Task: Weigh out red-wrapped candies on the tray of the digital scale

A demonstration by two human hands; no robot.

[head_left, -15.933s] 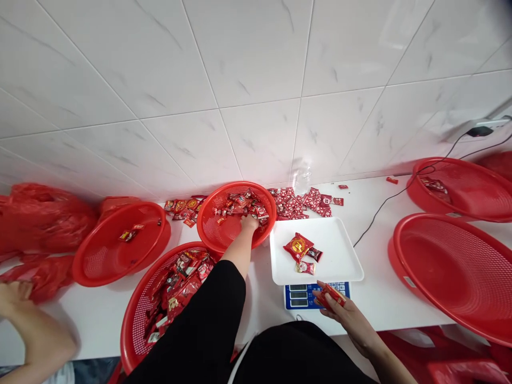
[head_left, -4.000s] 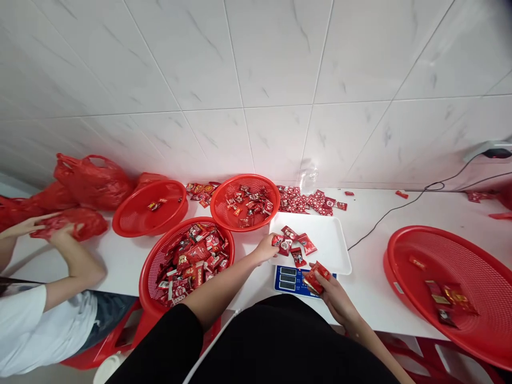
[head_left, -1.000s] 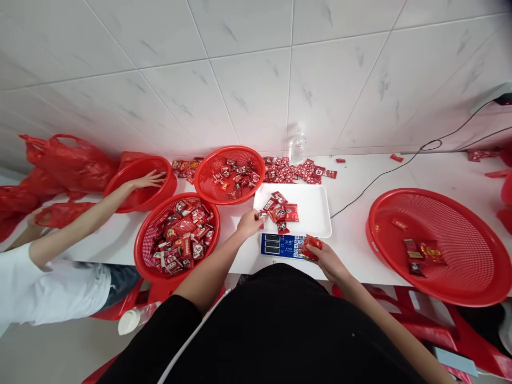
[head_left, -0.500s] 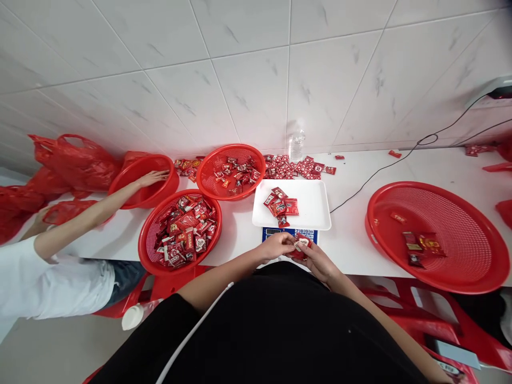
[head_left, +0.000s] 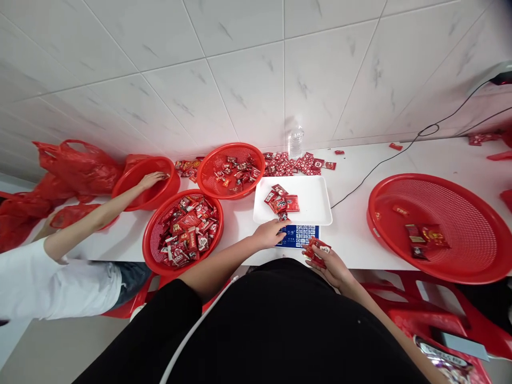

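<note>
My left hand point(head_left: 269, 234) is at the front edge of the white tray point(head_left: 314, 200), partly over the blue keypad point(head_left: 304, 234) of the scale beneath it. Thumb and fingers are apart, the fingertips close to a small red packet point(head_left: 284, 216) at the tray's rim; whether they touch it I cannot tell. Several red snack packets point(head_left: 291, 203) lie on the tray's left half. Just right of the keypad, my right hand point(head_left: 334, 268) grips red snack packets point(head_left: 318, 249) in front of my body; their exact number is unclear.
A full red basket point(head_left: 146, 234) and a part-filled one point(head_left: 200, 165) stand left; a large red basket point(head_left: 376, 213) stands right. Small packets point(head_left: 308, 164) and a clear bottle point(head_left: 296, 141) line the wall. A black cable point(head_left: 368, 181) crosses the table. A co-worker's hand point(head_left: 154, 179) reaches into a red basin point(head_left: 176, 184).
My hands have parted. The left has gone up and left to the tray's edge, off the packets; the right has drawn slightly right and down with them. More keypad shows.
</note>
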